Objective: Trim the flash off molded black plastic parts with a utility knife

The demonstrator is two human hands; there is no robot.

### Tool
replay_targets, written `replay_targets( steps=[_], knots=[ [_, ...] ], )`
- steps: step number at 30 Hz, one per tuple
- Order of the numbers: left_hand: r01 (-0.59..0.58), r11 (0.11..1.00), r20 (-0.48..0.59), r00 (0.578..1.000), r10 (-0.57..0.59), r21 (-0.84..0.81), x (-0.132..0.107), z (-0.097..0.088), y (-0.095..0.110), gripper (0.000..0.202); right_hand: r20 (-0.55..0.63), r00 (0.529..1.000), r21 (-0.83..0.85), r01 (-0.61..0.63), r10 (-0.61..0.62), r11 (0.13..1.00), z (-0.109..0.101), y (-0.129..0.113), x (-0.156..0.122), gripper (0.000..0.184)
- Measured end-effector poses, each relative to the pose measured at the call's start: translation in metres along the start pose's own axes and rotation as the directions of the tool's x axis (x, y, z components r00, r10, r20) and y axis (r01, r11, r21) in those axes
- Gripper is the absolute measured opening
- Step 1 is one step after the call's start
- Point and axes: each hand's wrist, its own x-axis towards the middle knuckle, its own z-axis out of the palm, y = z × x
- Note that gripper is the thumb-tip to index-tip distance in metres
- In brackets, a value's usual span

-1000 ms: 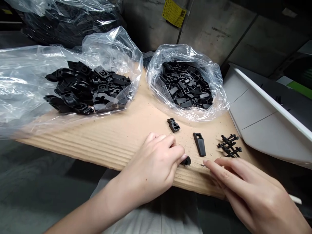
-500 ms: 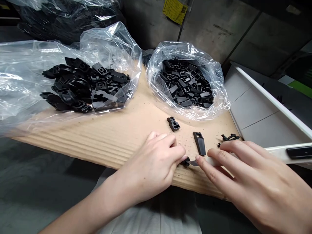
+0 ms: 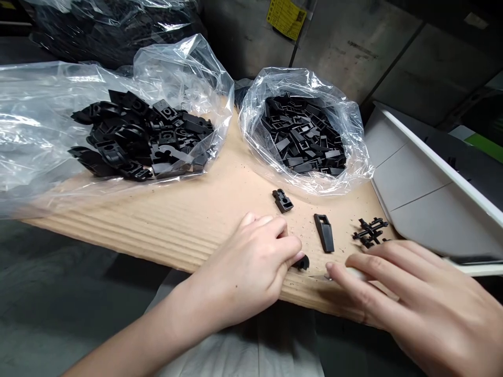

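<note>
My left hand (image 3: 251, 264) rests on the cardboard sheet (image 3: 176, 220), fingers curled and pinching a small black plastic part (image 3: 302, 262) near the front edge. My right hand (image 3: 408, 298) grips a white-handled knife (image 3: 356, 273) whose thin blade tip (image 3: 320, 276) points at that part, just short of it. Beyond the hands lie a small black clip (image 3: 282, 200), a longer black wedge-shaped piece (image 3: 324, 232) and a bunch of black sprue offcuts (image 3: 370, 232).
Two open clear bags hold black parts: a wide one (image 3: 137, 136) at the left and a round one (image 3: 304, 133) behind the hands. A white tray edge (image 3: 432, 157) slopes along the right. The cardboard's front edge overhangs my lap.
My right hand drew the knife back slightly to the right and lower, away from the pinched part. My left hand stayed put.
</note>
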Motion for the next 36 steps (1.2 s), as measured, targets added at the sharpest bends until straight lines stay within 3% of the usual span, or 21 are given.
replay_targets(
  steps=[4,8,16,24,31,36],
  knots=[
    [0.006,1.000,0.017,1.000,-0.006,0.010,0.001,-0.001,0.000,0.025,-0.040,0.965,0.160,-0.252,0.261,0.955,0.015,-0.006,-0.013,0.033],
    [0.010,1.000,0.008,1.000,-0.010,0.012,0.001,-0.001,0.000,0.025,-0.038,0.936,0.244,-0.331,0.350,0.912,0.029,-0.016,-0.011,0.034],
    [0.001,1.000,0.006,1.000,-0.001,0.023,-0.001,-0.001,0.001,0.027,0.044,0.925,0.339,-0.369,0.378,0.865,0.037,-0.018,-0.012,0.031],
    [0.011,1.000,0.006,1.000,-0.011,0.009,0.002,0.000,-0.001,0.026,-0.020,0.948,0.186,-0.309,0.318,0.933,0.033,-0.014,-0.011,0.030],
    [0.012,1.000,-0.001,1.000,-0.012,0.012,0.002,0.001,-0.001,0.026,-0.019,0.936,0.254,-0.336,0.352,0.907,0.024,-0.013,-0.001,0.028],
    [0.005,1.000,-0.002,1.000,-0.005,0.001,0.001,0.000,-0.001,0.025,-0.079,0.967,0.125,-0.231,0.242,0.965,0.019,-0.008,0.005,0.027]
  ],
)
